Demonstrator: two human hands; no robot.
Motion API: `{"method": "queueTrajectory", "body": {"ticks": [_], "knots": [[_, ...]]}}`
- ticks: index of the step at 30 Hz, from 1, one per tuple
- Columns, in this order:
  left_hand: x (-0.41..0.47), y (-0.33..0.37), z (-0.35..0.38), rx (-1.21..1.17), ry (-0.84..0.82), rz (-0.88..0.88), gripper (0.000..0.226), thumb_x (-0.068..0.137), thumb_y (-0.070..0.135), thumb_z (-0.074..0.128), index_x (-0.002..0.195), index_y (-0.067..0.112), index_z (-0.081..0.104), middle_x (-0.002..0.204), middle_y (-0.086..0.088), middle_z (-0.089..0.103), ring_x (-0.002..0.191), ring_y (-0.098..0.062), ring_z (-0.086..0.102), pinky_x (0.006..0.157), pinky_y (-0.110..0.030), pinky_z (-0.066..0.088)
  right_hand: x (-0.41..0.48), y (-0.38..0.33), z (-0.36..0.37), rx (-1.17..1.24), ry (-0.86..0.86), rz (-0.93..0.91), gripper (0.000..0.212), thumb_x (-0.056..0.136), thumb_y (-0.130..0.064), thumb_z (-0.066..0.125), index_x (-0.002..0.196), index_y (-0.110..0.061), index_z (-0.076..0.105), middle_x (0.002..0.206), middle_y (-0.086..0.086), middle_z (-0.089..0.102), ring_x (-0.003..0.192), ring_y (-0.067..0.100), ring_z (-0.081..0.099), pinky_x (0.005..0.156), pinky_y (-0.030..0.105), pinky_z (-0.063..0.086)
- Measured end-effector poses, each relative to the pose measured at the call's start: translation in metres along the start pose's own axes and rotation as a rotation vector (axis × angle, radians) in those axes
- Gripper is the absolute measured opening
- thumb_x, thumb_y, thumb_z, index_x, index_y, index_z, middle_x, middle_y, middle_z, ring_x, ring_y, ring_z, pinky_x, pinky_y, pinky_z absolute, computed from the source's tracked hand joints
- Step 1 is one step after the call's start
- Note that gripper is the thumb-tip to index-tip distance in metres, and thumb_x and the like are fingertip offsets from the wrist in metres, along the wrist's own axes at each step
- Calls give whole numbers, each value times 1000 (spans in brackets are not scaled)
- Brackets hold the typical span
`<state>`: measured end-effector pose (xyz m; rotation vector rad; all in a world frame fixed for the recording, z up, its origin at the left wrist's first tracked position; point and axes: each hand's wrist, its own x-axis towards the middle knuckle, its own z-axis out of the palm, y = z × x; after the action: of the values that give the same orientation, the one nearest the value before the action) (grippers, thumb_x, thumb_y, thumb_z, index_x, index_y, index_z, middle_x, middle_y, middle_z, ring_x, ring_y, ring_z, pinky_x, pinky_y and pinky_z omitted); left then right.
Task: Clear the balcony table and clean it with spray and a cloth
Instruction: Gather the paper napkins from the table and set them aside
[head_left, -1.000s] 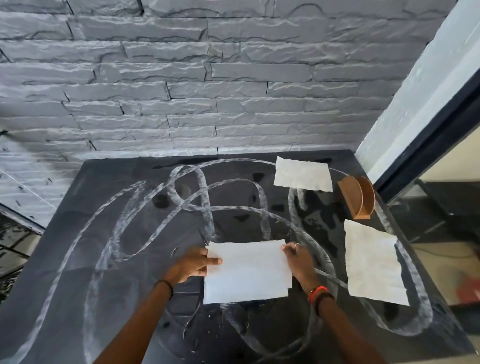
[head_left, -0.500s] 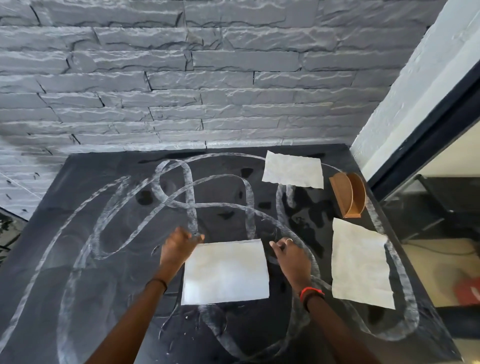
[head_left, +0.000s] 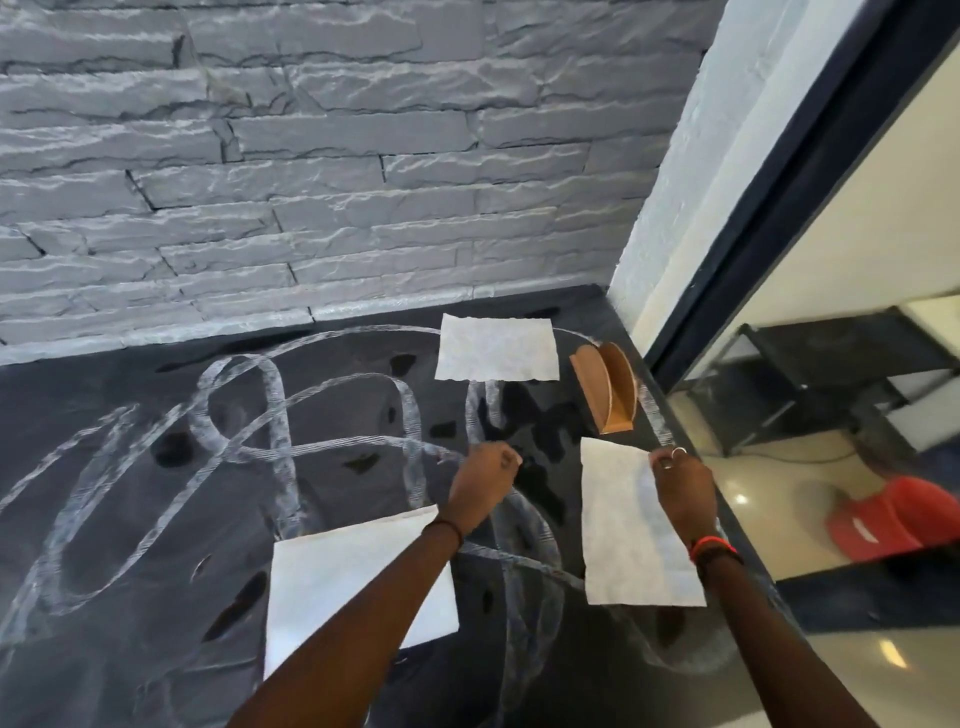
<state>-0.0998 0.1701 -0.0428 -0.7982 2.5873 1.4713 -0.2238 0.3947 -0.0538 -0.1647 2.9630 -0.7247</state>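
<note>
- Head view showed the right hand (head_left: 680, 488) pinching the far edge of the right sheet (head_left: 623, 535), a white paper that lay flat near the right side of the black table (head_left: 130, 519).
- The left hand (head_left: 485, 480) hovered over the middle of the table with its fingers clenched, and nothing was visible inside it.
- The step in hand, as I judged it, was to gather the loose papers so that the table could be wiped.
- The table carried white streaks (head_left: 270, 415) and dark patches that looked wet, so the paper was perhaps damp and weak.
- It seemed wise to peel the sheet up slowly from the pinched edge, keep it low, and bring the left hand under the free side before it tore.
- Two more papers waited: the near sheet (head_left: 332, 587) at the front, and the far sheet (head_left: 496, 349) close to the stone wall (head_left: 311, 156), just beside the wooden holder (head_left: 605, 387).
- If the papers were dry, the holder seemed the natural place for them.
- No spray bottle and no cloth were in view, so I could not say where they were.
- The left forearm covered a part of the near sheet, and the frame cut off the near side of the table.
- Whether the streaks were foam or dry marks was not clear, and a red object (head_left: 883, 519) on the floor was too blurred to name.
</note>
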Motion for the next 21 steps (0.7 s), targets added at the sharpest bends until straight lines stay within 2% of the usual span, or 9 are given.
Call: {"method": "queueTrajectory", "body": {"ticks": [2,4,6,8,11,15,18,21], "knots": [[15,15,21,72,-29,50,23,95,12,48,100,3,69,109,-16,66,100,-29,63,91,-37,48,14,14,-5,-56,-40,-48,15,86,5,52,89,12,65,85,31,65,80,45,62,75,45,50],[29,26,39,171,-38,98,26,97,11,42,110,4,64,119,-15,57,104,-31,59,93,-40,46,26,25,-7,-88,-72,-27,16,87,-4,58,92,10,63,91,30,64,88,46,59,79,47,47],[42,33,53,248,-33,150,29,98,11,40,119,6,58,126,-16,51,107,-32,57,94,-41,45,35,31,-4,-157,-116,-35,25,89,-14,59,102,6,63,103,26,63,100,41,53,86,43,43],[56,38,67,300,-39,189,29,98,12,40,123,8,56,127,-13,48,109,-32,57,92,-41,47,43,35,0,-180,-161,-60,28,91,-15,56,111,3,61,111,23,59,106,37,48,89,40,40],[67,44,80,326,-53,208,27,98,14,40,120,10,57,122,-9,49,105,-29,57,85,-42,50,50,34,2,-176,-165,-98,28,90,-13,54,114,-1,60,112,20,57,108,35,45,90,39,39],[71,48,93,303,-45,253,26,98,20,46,120,12,57,120,-6,51,104,-23,58,81,-32,49,55,32,1,-97,-184,-88,14,85,-14,58,94,-6,64,102,16,60,100,33,50,82,34,41],[68,54,91,233,-115,386,40,92,30,59,129,16,53,129,-3,52,117,-19,53,95,-30,43,51,24,-8,27,-238,-130,5,80,-15,61,80,-10,60,81,6,61,81,24,56,68,28,41],[68,65,85,211,-276,517,65,81,42,71,137,19,48,140,0,51,127,-17,47,107,-31,30,44,10,-21,153,-407,-147,7,85,-19,63,82,-16,57,78,-4,63,74,12,60,70,31,50]]}}
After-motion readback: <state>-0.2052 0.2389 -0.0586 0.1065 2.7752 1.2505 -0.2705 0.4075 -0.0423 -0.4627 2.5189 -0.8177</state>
